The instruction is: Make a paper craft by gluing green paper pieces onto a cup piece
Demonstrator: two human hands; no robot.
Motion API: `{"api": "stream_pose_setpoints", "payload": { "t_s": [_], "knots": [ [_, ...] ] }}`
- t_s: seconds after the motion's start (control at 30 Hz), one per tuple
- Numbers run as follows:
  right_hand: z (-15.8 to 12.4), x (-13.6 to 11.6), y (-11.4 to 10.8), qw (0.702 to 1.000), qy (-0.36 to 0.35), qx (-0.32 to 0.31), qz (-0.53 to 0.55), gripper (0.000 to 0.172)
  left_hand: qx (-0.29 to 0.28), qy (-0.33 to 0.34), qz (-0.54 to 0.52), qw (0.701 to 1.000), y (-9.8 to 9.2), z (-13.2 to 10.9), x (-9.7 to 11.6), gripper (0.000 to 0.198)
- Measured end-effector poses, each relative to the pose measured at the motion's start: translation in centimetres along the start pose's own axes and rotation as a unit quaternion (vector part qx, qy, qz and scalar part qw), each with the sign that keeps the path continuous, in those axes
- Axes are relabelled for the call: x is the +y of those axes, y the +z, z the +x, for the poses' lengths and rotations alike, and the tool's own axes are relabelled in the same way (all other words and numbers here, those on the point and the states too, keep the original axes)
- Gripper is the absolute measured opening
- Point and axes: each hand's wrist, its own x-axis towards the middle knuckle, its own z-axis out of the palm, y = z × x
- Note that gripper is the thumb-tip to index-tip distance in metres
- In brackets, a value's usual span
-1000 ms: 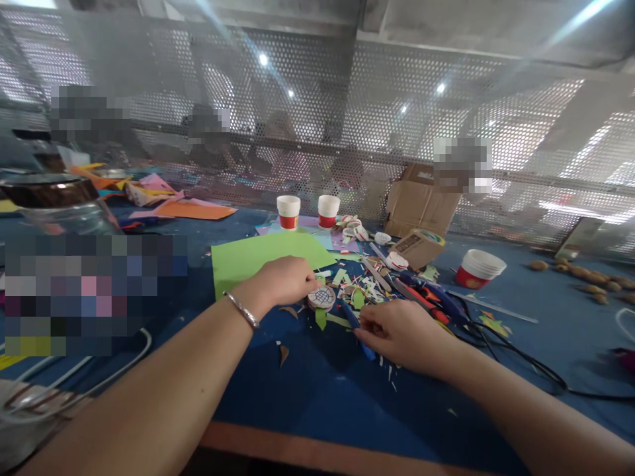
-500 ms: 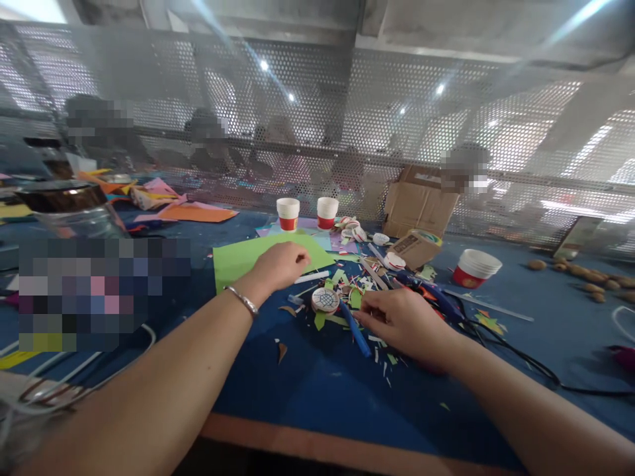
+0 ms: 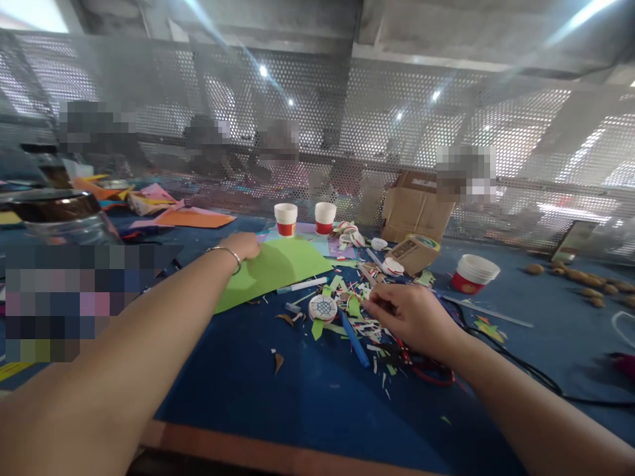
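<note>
My left hand (image 3: pixel 245 246), a silver bangle on its wrist, is closed at the far left edge of a green sheet of paper (image 3: pixel 278 268). My right hand (image 3: pixel 409 311) hovers with curled fingers and thumb pinched together over paper scraps (image 3: pixel 367 327); anything between the fingertips is too small to make out. To its left lie a round white disc with a blue web pattern and green paper legs (image 3: pixel 323 308) and a blue pen (image 3: pixel 355 340). Red-handled scissors (image 3: pixel 434 377) rest under my right wrist. A white marker (image 3: pixel 310 284) lies along the paper's near edge.
Two stacks of paper cups (image 3: pixel 286 220) stand at the back, another stack (image 3: pixel 475 274) at right. Also there are a cardboard box (image 3: pixel 417 215), several walnut-like brown objects (image 3: pixel 590 277), a black cable (image 3: pixel 520 370) and a lidded jar (image 3: pixel 59 218). People sit beyond a perforated screen (image 3: pixel 317 152).
My left hand has moved left and away from me, from above the green paper to its far left edge. My right hand has shifted slightly right, uncovering the red-handled scissors.
</note>
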Motion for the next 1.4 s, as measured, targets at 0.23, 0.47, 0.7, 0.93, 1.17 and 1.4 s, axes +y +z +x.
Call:
{"api": "stream_pose_setpoints", "payload": {
  "t_s": [0.23, 0.47, 0.7, 0.93, 1.17, 1.4],
  "knots": [
    [0.0, 0.5, -0.3, 1.000, 0.007, 0.011, 0.003, 0.028, -0.031, -0.076, 0.040, 0.996, 0.7, 1.2, 1.2, 0.062],
    [0.3, 0.9, -0.1, 1.000, 0.007, 0.016, -0.001, 0.030, -0.034, -0.071, 0.000, 0.997, 0.4, 1.7, 0.2, 0.078],
    [0.3, 1.2, 0.1, 1.000, 0.006, 0.003, -0.002, 0.032, -0.086, -0.056, -0.140, 0.985, -0.7, 3.2, 0.3, 0.052],
    [0.2, 0.8, -0.1, 1.000, 0.008, 0.007, 0.005, 0.029, -0.167, -0.064, -0.341, 0.923, -1.4, 1.9, 2.0, 0.039],
    [-0.2, 0.7, -0.3, 0.995, -0.039, 0.090, 0.008, 0.017, -0.195, -0.047, -0.465, 0.862, -1.8, -1.8, 3.8, 0.017],
    [-0.7, -0.4, -0.6, 0.987, -0.094, 0.128, -0.036, 0.035, -0.112, -0.067, -0.524, 0.841, -2.0, -7.0, 5.0, 0.012]
  ]
}}
